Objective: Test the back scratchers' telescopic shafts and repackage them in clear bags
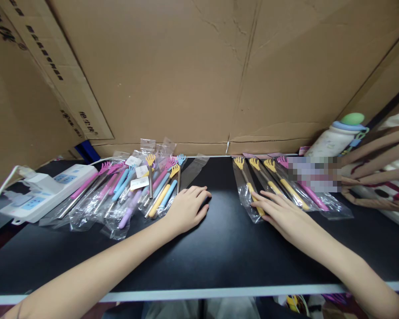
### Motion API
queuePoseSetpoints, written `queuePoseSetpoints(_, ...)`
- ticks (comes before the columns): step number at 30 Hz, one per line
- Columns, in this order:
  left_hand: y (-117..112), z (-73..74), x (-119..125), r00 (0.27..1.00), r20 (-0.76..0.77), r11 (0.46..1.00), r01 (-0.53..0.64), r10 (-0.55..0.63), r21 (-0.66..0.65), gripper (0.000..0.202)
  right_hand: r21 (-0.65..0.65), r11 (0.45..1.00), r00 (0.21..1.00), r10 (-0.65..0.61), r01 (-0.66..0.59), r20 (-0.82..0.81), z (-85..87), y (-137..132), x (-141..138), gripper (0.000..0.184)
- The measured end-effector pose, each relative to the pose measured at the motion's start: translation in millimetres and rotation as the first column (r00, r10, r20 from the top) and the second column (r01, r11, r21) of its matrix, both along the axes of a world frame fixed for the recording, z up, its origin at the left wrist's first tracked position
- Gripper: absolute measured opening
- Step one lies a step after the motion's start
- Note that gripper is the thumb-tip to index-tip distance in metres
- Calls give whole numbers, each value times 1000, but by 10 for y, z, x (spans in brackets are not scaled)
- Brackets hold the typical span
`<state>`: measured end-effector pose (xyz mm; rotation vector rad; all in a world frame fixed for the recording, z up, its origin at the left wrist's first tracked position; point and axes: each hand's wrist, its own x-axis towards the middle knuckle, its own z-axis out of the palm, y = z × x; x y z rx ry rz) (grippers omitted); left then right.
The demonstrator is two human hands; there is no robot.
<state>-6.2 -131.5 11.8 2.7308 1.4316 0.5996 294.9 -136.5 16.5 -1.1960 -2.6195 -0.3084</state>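
Note:
My left hand (186, 208) rests palm down on the black table (219, 248), fingers loosely curled, touching the right edge of a heap of bagged back scratchers (133, 190) in pink, blue, yellow and purple. My right hand (281, 215) lies flat with fingers stretched onto the lower ends of a neat row of bagged scratchers (272, 186), mostly yellow with pink ones further right. Neither hand grips anything.
A white power strip (46, 192) with a cable lies at the far left. Cardboard walls (199, 71) close off the back and left. At the right stand a white bottle with green cap (339, 135) and another person's fingers (375, 168).

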Motion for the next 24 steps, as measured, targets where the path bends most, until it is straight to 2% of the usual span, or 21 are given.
queuePoseSetpoints(10,6,-5,0,1000,-6,1000,1,-1,-10,25,-82,995,999,-52,53,11,35,42,229,32)
queuePoseSetpoints(16,11,-6,-8,1000,-3,1000,-1,1,-8,25,-58,998,1000,-30,30,0,75,21,254,33)
queuePoseSetpoints(20,5,-15,-2,1000,-9,1000,-4,4,-8,25,-38,999,1000,-13,13,-8,210,27,132,33)
queuePoseSetpoints(24,-10,31,-15,999,-50,1000,14,-12,25,25,-45,997,998,55,-55,-7,426,77,-224,31)
